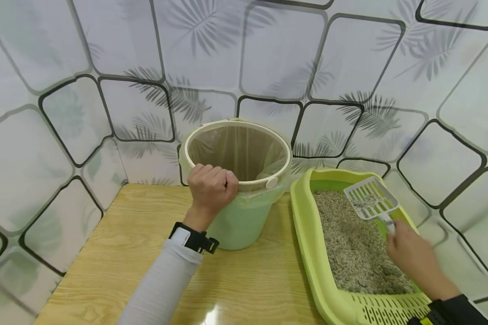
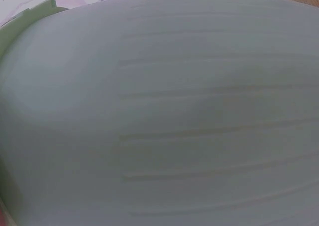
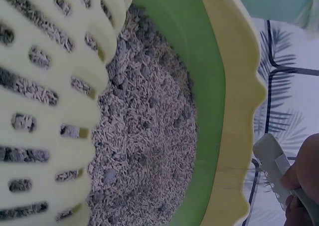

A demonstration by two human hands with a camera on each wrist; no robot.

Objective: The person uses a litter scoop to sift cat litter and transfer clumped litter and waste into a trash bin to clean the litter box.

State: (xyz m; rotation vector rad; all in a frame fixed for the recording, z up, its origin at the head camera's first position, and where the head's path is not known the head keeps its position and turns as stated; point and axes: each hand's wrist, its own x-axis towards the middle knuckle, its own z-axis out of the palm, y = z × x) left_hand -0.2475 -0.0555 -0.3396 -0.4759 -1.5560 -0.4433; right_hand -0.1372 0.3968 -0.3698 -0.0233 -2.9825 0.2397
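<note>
My left hand [image 1: 212,186] grips the near rim of a pale green trash bin [image 1: 244,223], fingers curled over its cream ring [image 1: 285,169]. A thin see-through liner [image 1: 227,144] hangs inside the bin. In my right hand [image 1: 414,253] is the handle of a light grey slotted litter scoop [image 1: 372,198], raised above the litter box [image 1: 302,225]. Some clumps lie on the scoop's slots. Grey-brown pellet litter [image 1: 349,243] covers the box floor. The right wrist view shows the litter [image 3: 149,126] and the scoop [image 3: 274,161] at the lower right, partly hidden by fingers.
Bin and litter box stand side by side on a wood-grain surface [image 1: 146,234]. Patterned walls [image 1: 203,40] rise close behind and at both sides. A slotted grate [image 3: 50,106] spans the box's near end. A ridged grey-green surface [image 2: 164,111] fills the left wrist view.
</note>
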